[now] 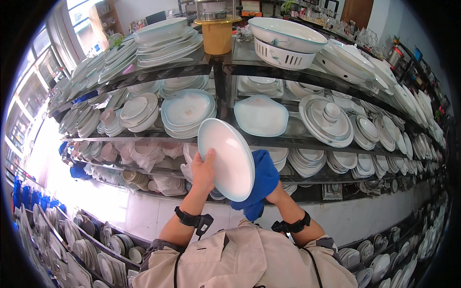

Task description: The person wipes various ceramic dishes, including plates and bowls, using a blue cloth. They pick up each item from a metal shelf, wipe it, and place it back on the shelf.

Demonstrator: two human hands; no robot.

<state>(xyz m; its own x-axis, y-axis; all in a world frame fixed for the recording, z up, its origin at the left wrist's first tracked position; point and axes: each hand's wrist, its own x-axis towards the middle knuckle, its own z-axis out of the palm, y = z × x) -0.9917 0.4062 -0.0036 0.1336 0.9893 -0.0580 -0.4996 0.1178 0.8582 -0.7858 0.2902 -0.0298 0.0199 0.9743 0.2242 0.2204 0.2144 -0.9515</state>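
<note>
Left hand (203,174): fingers closed on 1 plate (228,161), thumb on its face; plate tilted, right of thumb. Right hand (273,191): fingers hidden by blue cloth (265,178), can't tell grip. Stacked dishes (188,108) beyond fingers.

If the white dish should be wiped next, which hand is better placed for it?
Probably the right hand: the blue cloth covers most of it, at the right edge of the white dish. The left hand grips the opposite side, thumb on the inner face, so it seems better for steadying.
</note>
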